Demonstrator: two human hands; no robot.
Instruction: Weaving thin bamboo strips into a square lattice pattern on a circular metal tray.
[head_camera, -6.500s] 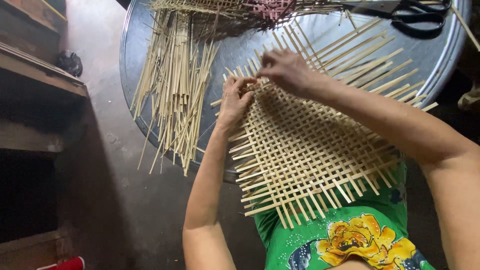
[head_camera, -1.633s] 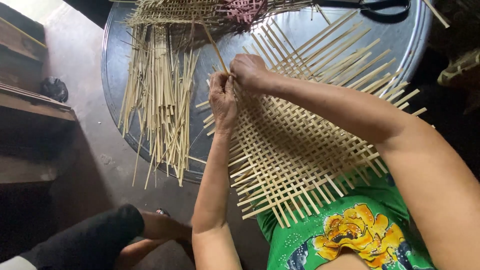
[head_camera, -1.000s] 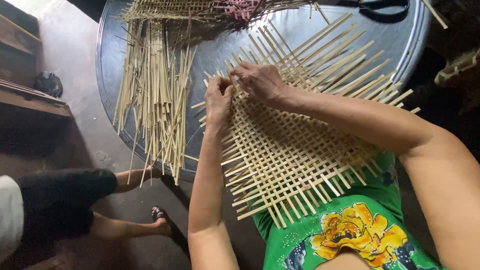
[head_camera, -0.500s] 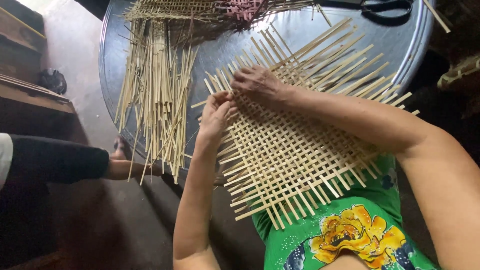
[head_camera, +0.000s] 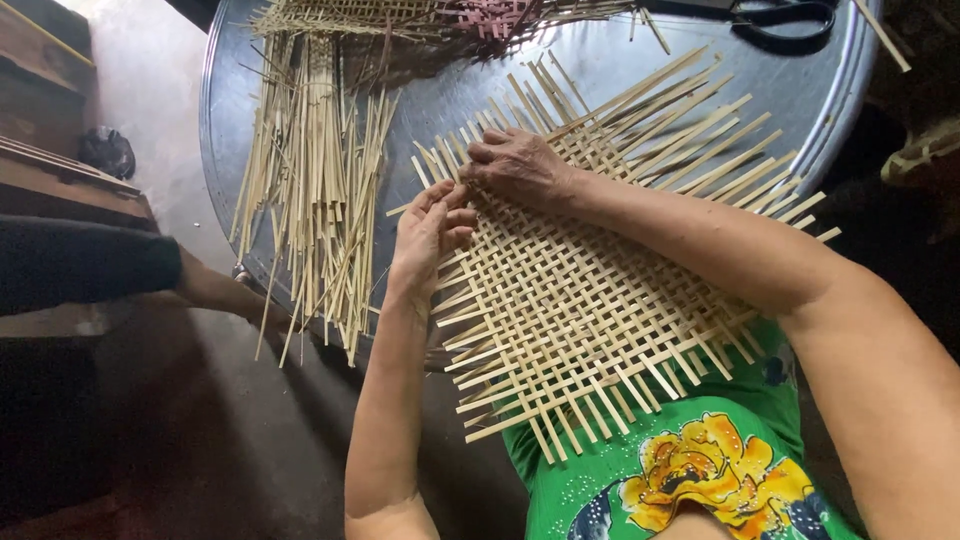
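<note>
Shifted mat (head_camera: 590, 300) under both hands (head_camera: 470, 195)

One woven mat (head_camera: 590, 300), perhaps one scissors (head_camera: 770, 15)

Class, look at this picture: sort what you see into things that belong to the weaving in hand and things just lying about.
In the job:
woven mat, under both hands
left hand, at the mat's edge
right hand, pressing on the mat
loose strips, beside the mat

Lying about:
scissors, at the far rim
pink weave
tray, bearing it all
a passer-by's leg
</note>
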